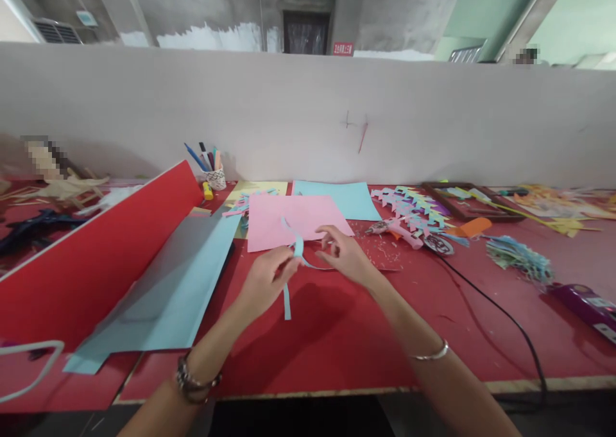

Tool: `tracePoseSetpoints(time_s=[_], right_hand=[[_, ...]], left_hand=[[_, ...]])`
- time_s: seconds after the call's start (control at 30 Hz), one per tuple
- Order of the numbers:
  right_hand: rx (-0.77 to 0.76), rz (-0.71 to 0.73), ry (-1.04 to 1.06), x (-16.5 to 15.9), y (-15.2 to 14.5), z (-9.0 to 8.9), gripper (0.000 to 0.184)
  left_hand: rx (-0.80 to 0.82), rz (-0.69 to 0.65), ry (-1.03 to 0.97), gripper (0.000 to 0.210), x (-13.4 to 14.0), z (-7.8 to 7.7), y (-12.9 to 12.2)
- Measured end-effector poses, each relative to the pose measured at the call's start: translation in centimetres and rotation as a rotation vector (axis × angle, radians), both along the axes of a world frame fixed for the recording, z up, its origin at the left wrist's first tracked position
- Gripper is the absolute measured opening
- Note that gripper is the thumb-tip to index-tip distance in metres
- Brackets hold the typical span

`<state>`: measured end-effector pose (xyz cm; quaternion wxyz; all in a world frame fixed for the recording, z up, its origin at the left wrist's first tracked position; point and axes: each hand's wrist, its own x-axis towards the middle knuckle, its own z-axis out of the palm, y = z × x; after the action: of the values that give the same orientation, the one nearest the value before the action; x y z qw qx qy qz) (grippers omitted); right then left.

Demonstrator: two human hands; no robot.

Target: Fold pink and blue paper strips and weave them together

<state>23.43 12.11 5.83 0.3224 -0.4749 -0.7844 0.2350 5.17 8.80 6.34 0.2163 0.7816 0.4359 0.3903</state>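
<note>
Above the table (346,353), a blue strip (299,247) is pinched by the left hand (267,276); nearby, the right hand (347,255) is curled but unclosed.

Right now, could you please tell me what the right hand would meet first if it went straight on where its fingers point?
Probably the blue paper strip held in the left hand, though depth is unclear from this single view.
</note>
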Motion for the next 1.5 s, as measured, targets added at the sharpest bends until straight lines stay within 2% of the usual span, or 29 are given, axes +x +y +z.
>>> tracePoseSetpoints(time_s=[0.07,0.13,0.2,0.27,0.4,0.47,0.57,0.7,0.77,0.83,0.9,0.97,1.1,1.17,1.3,1.4,1.5], right_hand=[[0.117,0.116,-0.09,-0.7,-0.1,0.3,0.043],[0.192,0.2,-0.201,-1.6,-0.1,0.6,0.031],[0.212,0.212,-0.239,-2.2,0.1,1.1,0.021],[0.202,0.198,-0.152,-2.4,0.3,1.7,0.023],[0.044,0.252,0.155,-2.0,-0.4,3.1,0.016],[-0.078,0.324,0.279,-1.6,-1.2,3.8,0.014],[-0.199,0.438,0.433,-1.2,-2.4,4.5,0.017],[-0.29,0.548,0.531,-0.1,-2.8,4.5,0.018],[-0.33,0.545,0.497,1.0,-2.7,4.3,0.017],[-0.357,0.527,0.406,2.3,-2.6,4.2,0.016],[-0.395,0.531,0.262,3.5,-2.8,4.0,0.013],[-0.416,0.523,0.085,4.1,-3.4,3.8,0.015],[-0.325,0.33,-0.19,2.5,-5.3,3.5,0.04],[-0.281,0.309,-0.286,0.9,-6.0,3.4,0.046],[-0.239,0.385,-0.344,-1.1,-6.4,2.9,0.022],[-0.254,0.385,-0.307,-1.0,-6.2,2.5,0.024],[-0.28,0.34,-0.207,-0.6,-6.1,2.4,0.025]], left_hand=[[0.02,-0.11,0.087,0.031,-0.3,0.4,-1.1],[0.034,-0.193,0.13,0.03,-0.4,0.8,-2.2],[0.04,-0.235,0.133,0.029,-0.5,1.1,-3.3],[0.052,-0.218,0.116,0.029,-0.8,1.1,-4.0],[0.098,-0.032,0.101,0.032,-1.8,0.6,-4.5],[0.09,0.005,0.117,0.032,-2.1,0.2,-4.4],[0.048,-0.078,0.119,0.028,-2.3,-0.1,-4.1],[-0.116,-0.292,-0.023,0.031,-2.1,0.0,-3.9],[-0.194,-0.31,-0.095,0.032,-2.3,0.1,-3.9],[-0.219,-0.254,-0.105,0.032,-2.7,0.2,-3.9],[-0.221,-0.203,-0.05,0.032,-3.2,0.3,-4.0],[-0.248,-0.206,0.065,0.032,-3.4,0.4,-4.1],[-0.24,-0.278,0.29,0.03,-2.9,0.4,-4.3],[-0.211,-0.305,0.333,0.028,-2.4,0.3,-4.4],[-0.202,-0.296,0.311,0.026,-1.9,0.3,-4.3],[-0.204,-0.206,0.214,0.026,-2.2,0.1,-4.1],[-0.27,-0.066,0.014,0.018,-2.4,-0.3,-4.1]])
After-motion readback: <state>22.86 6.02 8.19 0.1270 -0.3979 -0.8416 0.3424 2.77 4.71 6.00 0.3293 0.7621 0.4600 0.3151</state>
